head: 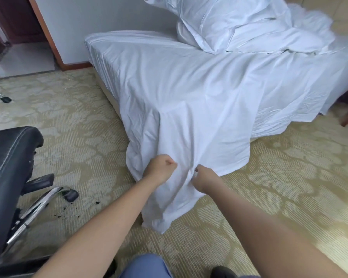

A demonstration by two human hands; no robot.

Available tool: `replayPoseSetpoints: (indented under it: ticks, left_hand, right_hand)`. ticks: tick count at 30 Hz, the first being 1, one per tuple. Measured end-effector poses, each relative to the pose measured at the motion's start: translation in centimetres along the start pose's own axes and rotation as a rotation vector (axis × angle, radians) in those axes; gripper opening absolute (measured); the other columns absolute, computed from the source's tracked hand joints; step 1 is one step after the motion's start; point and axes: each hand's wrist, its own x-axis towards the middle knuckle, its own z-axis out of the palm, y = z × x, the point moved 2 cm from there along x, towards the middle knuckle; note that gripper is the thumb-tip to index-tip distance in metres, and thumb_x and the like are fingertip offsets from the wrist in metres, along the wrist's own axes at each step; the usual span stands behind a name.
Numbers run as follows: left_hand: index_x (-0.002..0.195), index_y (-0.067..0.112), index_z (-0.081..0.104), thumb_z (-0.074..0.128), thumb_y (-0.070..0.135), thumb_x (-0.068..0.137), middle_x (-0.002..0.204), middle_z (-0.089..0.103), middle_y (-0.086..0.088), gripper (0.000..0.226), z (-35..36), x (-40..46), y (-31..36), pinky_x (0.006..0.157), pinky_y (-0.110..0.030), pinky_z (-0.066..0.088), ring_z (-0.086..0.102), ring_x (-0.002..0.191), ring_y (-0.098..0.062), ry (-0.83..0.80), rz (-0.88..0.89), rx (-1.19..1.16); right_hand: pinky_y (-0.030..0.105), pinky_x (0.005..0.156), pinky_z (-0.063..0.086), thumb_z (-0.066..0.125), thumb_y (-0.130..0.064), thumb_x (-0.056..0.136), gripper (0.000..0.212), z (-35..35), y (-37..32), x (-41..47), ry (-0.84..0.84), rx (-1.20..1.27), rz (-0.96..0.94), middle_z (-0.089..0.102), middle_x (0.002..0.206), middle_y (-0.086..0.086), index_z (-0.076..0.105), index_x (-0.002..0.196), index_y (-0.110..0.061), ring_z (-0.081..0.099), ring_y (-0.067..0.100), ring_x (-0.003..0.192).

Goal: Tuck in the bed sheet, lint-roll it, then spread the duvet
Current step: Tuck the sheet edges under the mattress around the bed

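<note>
A white bed sheet [189, 93] covers the mattress and hangs loose over the near corner, its end trailing on the carpet. My left hand [161, 169] grips the hanging sheet at the corner in a fist. My right hand [204, 180] grips a bunch of the same sheet just to the right, fingers buried in the folds. A white pillow [215, 19] leans at the head of the bed, and the crumpled white duvet [279, 39] lies heaped beside it. No lint roller is in view.
A black office chair [6, 157] with chrome legs stands close at my left. Dark flakes lie on the patterned carpet [289, 187] under it. A second chair's leg [0, 96] shows at far left. A wall with wooden trim [54, 43] stands behind the bed.
</note>
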Motion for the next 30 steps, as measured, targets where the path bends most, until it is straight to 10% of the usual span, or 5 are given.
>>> replayPoseSetpoints:
  ticks: [6,10,14,16,30]
  left_hand:
    - [0.122,0.01,0.047,0.071,0.022,0.078,0.127,0.042,-0.011,0.051,-3.1,1.4,-0.7,0.091,-0.037,0.042,0.045,0.118,-0.03,0.492,-0.043,0.048]
    - [0.15,0.013,0.017,0.075,0.022,0.08,0.149,0.029,-0.013,0.091,-3.3,3.0,-0.9,0.102,-0.034,0.037,0.038,0.132,-0.03,0.25,-0.187,-0.157]
    - [0.093,0.008,0.061,0.067,0.009,0.085,0.097,0.061,-0.009,0.011,-3.1,3.8,-1.2,0.08,-0.035,0.048,0.058,0.097,-0.026,0.179,-0.227,-0.258]
    - [0.058,0.015,0.047,0.057,0.002,0.085,0.065,0.049,-0.003,0.032,-2.6,3.6,-0.6,0.058,-0.029,0.036,0.051,0.07,-0.021,0.131,-0.13,-0.193]
    - [0.069,0.015,0.058,0.062,0.026,0.067,0.069,0.059,-0.004,0.011,-1.6,0.4,0.8,0.069,-0.032,0.043,0.058,0.071,-0.019,-0.068,-0.001,-0.704]
  right_hand:
    - [0.039,0.092,0.044,0.046,-0.032,0.09,0.047,-0.8,-2.9,0.7,0.053,0.238,-0.101,0.055,0.123,0.007,0.04,0.132,-0.014,0.054,0.028,0.112]
    - [0.041,0.093,0.044,0.055,-0.051,0.087,0.06,-1.0,-3.9,1.3,0.119,0.286,-0.113,0.048,0.127,0.006,0.037,0.132,-0.015,0.051,0.027,0.117]
    - [0.036,0.081,0.041,0.057,-0.048,0.089,0.058,-1.1,-4.6,1.9,0.146,0.283,-0.09,0.046,0.123,0.008,0.036,0.129,-0.012,0.052,0.029,0.112]
    - [0.035,0.079,0.04,0.057,-0.045,0.09,0.057,-0.7,-4.7,2.1,0.124,0.307,-0.086,0.046,0.123,0.008,0.035,0.131,-0.012,0.051,0.029,0.112]
    - [0.032,0.08,0.043,0.04,-0.02,0.089,0.028,0.6,-4.1,1.3,-0.15,-0.004,-0.163,0.062,0.108,0.004,0.059,0.109,-0.015,0.056,0.025,0.097]
